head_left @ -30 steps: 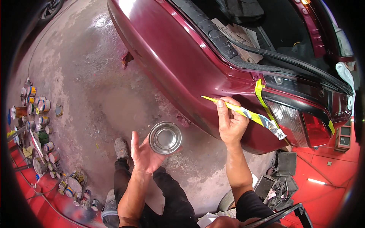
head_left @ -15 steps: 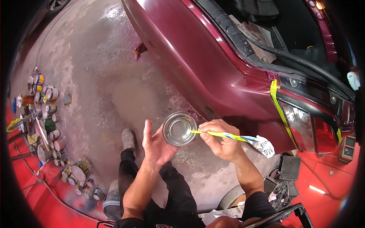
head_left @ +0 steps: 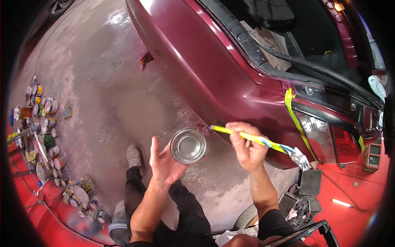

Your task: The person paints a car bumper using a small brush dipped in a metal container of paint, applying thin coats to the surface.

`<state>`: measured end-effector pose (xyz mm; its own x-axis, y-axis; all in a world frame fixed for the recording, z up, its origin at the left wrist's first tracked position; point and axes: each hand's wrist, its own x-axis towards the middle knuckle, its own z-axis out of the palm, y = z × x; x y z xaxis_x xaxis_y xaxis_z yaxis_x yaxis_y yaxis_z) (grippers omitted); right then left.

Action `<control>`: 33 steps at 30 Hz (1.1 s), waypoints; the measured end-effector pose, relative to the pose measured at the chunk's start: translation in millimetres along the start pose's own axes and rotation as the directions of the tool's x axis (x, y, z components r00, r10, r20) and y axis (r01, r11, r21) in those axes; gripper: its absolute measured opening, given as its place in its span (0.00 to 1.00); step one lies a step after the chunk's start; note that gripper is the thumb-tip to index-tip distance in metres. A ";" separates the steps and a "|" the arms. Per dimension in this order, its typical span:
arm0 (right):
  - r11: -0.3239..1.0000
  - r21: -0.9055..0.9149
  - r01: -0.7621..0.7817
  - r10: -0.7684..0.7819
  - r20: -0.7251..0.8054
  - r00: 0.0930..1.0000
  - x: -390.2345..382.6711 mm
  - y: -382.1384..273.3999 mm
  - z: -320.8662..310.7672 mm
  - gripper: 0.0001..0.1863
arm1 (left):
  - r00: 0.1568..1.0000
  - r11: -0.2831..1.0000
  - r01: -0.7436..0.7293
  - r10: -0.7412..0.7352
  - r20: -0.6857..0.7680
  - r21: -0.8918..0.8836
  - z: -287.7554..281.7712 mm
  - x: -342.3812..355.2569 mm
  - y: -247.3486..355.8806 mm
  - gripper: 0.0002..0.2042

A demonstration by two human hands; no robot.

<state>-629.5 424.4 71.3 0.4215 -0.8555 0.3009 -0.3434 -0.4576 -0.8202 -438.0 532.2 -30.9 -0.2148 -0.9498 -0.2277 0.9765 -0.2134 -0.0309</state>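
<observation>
1. Maroon bumper [head_left: 205, 74]: reference piece, glossy, rounded at its near corner.
2. Clear bowl [head_left: 188, 145]: round, left of the bumper, above the floor; contents indistinct.
3. Left hand [head_left: 166, 164]: left of the bumper, palm up, bearing the bowl, thumb spread wide.
4. Right hand [head_left: 249, 148]: seen against the bumper's corner, fingers pinching a yellow stick [head_left: 261, 140], tip apart from the bowl.
5. Assorted cans [head_left: 51, 107]: far left of the bumper.
</observation>
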 end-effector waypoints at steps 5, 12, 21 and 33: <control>0.985 -0.162 -0.067 0.036 -0.190 0.981 28.9 14.9 0.6 0.07 | 0.997 1.000 0.019 -0.019 -0.074 0.003 -0.7 -2.3 -5.6 0.50; 0.951 -0.308 -0.011 -0.031 -0.132 0.991 35.0 24.9 3.5 0.07 | 0.996 0.999 0.032 -0.034 -0.088 -0.029 -5.0 -7.6 -5.4 0.49; 0.919 -0.391 0.049 -0.107 -0.128 0.986 36.6 31.3 3.2 0.07 | 0.998 0.999 0.037 -0.036 -0.044 0.020 -6.4 -6.8 0.6 0.50; 0.907 -0.418 0.052 -0.107 -0.109 0.988 36.9 30.6 2.8 0.07 | 0.996 1.000 0.007 -0.006 -0.085 0.015 -4.8 -7.2 0.5 0.50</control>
<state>-622.1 379.6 55.9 0.3616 -0.8227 0.4386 -0.6399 -0.5611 -0.5250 -435.9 540.0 -34.0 -0.2179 -0.9256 -0.3094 0.9746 -0.2234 -0.0182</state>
